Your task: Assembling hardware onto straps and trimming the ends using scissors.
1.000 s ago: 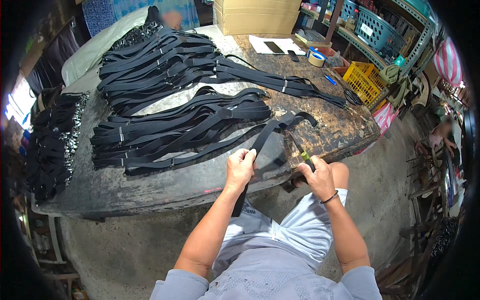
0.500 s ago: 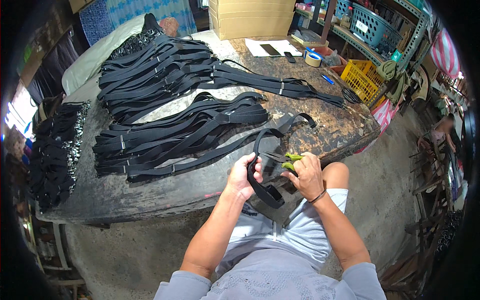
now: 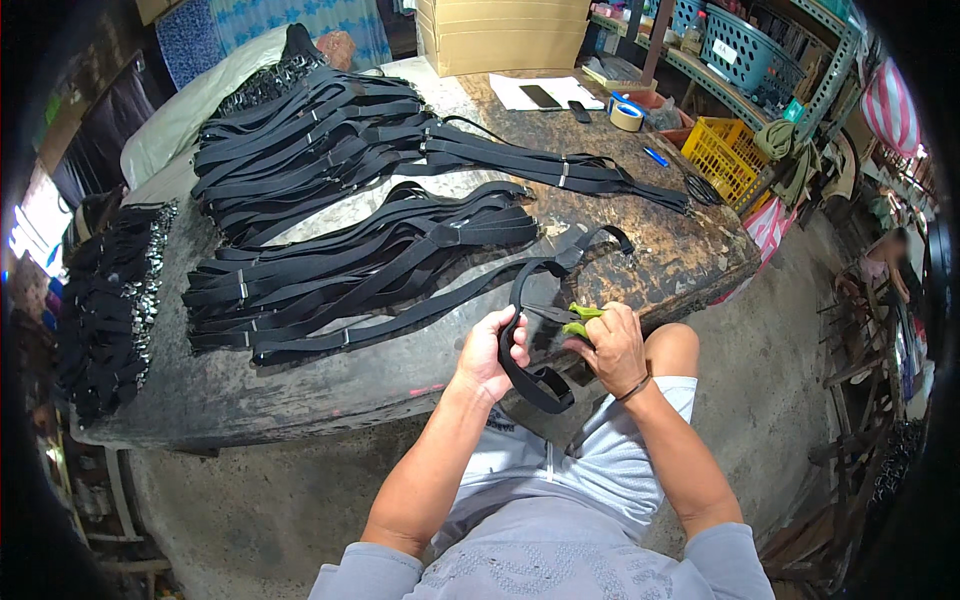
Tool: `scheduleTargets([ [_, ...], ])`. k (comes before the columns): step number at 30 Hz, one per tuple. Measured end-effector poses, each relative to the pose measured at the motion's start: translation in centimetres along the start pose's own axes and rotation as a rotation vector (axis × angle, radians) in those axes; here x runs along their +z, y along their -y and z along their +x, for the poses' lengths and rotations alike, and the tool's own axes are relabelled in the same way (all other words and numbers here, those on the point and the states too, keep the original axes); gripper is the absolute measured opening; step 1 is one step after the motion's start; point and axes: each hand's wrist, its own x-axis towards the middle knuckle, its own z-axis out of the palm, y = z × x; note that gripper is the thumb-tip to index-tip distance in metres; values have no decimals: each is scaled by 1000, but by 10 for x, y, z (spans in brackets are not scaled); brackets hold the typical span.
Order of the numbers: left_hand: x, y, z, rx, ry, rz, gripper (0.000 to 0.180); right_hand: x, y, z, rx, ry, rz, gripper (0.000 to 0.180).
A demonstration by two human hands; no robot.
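Observation:
My left hand [image 3: 488, 357] is closed around a black elastic strap [image 3: 522, 372] near the front edge of the table. One part of the strap loops below the hand, and the rest runs back onto the tabletop. In my right hand [image 3: 617, 346] are pliers with green handles [image 3: 584, 318]. Their dark pointed jaws reach toward the strap beside my left fingers; whether they touch it I cannot tell. Behind my hands lies a bundle of black straps [image 3: 380, 255] with metal adjusters. A larger pile of black straps [image 3: 310, 150] is farther back.
The worn table [image 3: 300, 400] also bears a phone [image 3: 540, 97] on white paper, a tape roll [image 3: 626, 117] and a blue pen [image 3: 655, 157]. A cardboard box [image 3: 505, 38] stands at the back. More clipped straps [image 3: 105, 310] hang at the left. A yellow crate [image 3: 722, 160] is at the right.
The pliers' jaws have shifted slightly, closer to the strap at my left fingers. The strap's lower loop has turned a little. Both hands stay nearly in place.

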Motion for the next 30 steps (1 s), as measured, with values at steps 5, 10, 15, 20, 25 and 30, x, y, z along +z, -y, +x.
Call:
scheduleTargets([
  [5, 0, -1, 0, 19, 23, 35, 22, 4, -4, -1, -16, 37, 47, 33],
  [10, -6, -4, 2, 16, 67, 31, 21, 3, -5, 2, -16, 101, 113, 34],
  [15, -1, -6, 0, 12, 58, 26, 21, -1, -4, 3, -4, 125, 141, 33],
  [20, -3, 3, 5, 656, -251, 881, 17, -11, -6, -12, 180, 118, 272, 32],
  [25, -9, 19, 8, 1157, -335, 1329, 16, -32, 0, -9, 220, 68, 248, 35],
  [30, -4, 25, 10, 1070, -445, 1732, 21, -24, 0, -6, 150, 173, 102, 37],
])
